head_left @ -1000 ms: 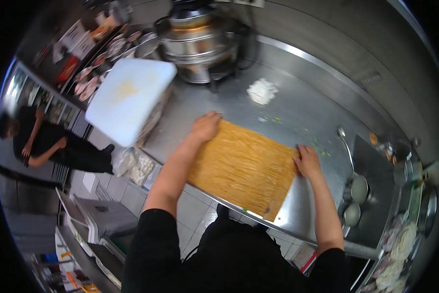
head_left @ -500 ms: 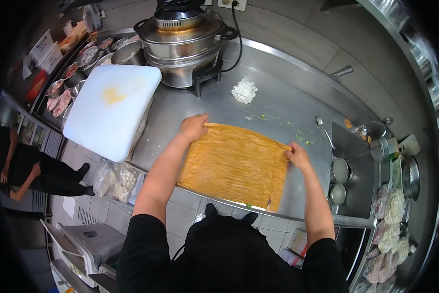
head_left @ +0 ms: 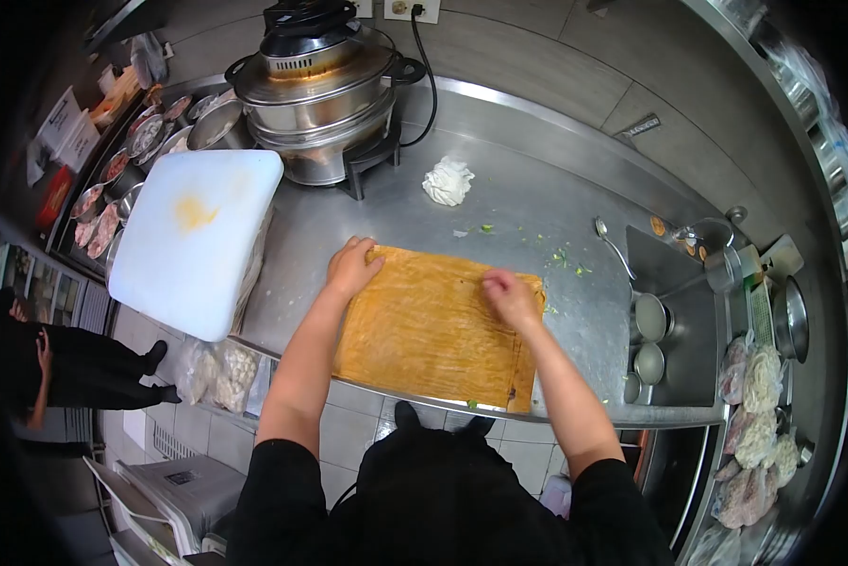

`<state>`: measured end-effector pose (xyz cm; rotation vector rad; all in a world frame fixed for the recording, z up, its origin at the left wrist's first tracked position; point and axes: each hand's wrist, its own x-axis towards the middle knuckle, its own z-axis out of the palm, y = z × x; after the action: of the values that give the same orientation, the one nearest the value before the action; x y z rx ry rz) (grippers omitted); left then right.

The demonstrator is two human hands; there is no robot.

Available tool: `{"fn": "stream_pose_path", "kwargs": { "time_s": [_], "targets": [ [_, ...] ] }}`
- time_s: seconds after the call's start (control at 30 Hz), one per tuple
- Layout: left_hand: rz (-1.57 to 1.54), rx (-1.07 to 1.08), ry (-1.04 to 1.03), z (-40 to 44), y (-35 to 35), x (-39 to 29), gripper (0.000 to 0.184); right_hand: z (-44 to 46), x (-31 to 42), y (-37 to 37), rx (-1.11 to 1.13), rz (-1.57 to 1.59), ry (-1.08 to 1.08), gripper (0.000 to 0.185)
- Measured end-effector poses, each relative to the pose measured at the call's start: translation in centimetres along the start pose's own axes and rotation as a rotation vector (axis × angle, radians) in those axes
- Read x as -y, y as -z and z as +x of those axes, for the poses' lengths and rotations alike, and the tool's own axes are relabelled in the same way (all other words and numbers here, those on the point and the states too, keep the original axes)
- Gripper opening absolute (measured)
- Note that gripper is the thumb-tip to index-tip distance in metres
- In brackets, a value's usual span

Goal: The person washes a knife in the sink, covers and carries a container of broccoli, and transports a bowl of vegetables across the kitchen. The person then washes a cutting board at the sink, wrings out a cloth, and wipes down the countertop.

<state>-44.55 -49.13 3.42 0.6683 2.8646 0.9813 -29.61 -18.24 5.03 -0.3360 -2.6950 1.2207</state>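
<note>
A yellow-orange, wrinkled rectangular sheet (head_left: 424, 330) lies flat on the steel counter, its near edge along the counter's front edge. My left hand (head_left: 353, 268) is at its far left corner, fingers closed on the sheet's edge. Over the right part of the sheet is my right hand (head_left: 507, 294), its fingers curled together and slightly blurred; whether anything is between them is hidden. A narrow strip with a dark spot runs down the sheet's right side.
Left stands a white cutting board (head_left: 193, 241); behind it, a steel steamer (head_left: 320, 104). A white cloth (head_left: 448, 181), green scraps (head_left: 561, 257) and a spoon (head_left: 613, 247) lie beyond the sheet. A sink (head_left: 683, 330) is right. Another person (head_left: 75, 363) stands far left.
My right hand has let go of the sheet's right edge and moved left over its surface. My left hand remains at the far left corner. The whole view has shifted.
</note>
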Motion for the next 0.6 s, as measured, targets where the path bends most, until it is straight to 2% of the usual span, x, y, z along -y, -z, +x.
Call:
{"fn": "stream_pose_path", "kwargs": {
  "time_s": [0.03,0.13,0.43,0.47,0.57,0.6],
  "targets": [
    [0.005,-0.020,0.029,0.0,-0.2,-0.1,0.033,-0.1,0.4,-1.7,-0.004,-0.031,0.137,0.019],
    [0.012,-0.042,0.065,-0.1,-0.6,0.0,0.035,0.7,0.5,-4.6,-0.050,-0.217,0.246,0.015],
    [0.019,-0.036,0.103,0.3,-0.3,-0.3,0.035,1.6,-0.7,-6.3,-0.196,-0.311,0.444,0.011],
    [0.016,-0.030,0.109,0.1,-0.5,-0.2,0.035,1.3,-1.4,-5.3,-0.197,-0.320,0.443,0.011],
    [0.014,-0.023,0.094,0.2,-0.2,-0.1,0.034,-2.7,-3.6,3.0,-0.343,-0.321,0.186,0.020],
    [0.008,-0.021,0.092,0.3,-0.3,0.0,0.034,-4.8,-9.6,6.7,-0.433,-0.174,0.034,0.021]
  ]
}}
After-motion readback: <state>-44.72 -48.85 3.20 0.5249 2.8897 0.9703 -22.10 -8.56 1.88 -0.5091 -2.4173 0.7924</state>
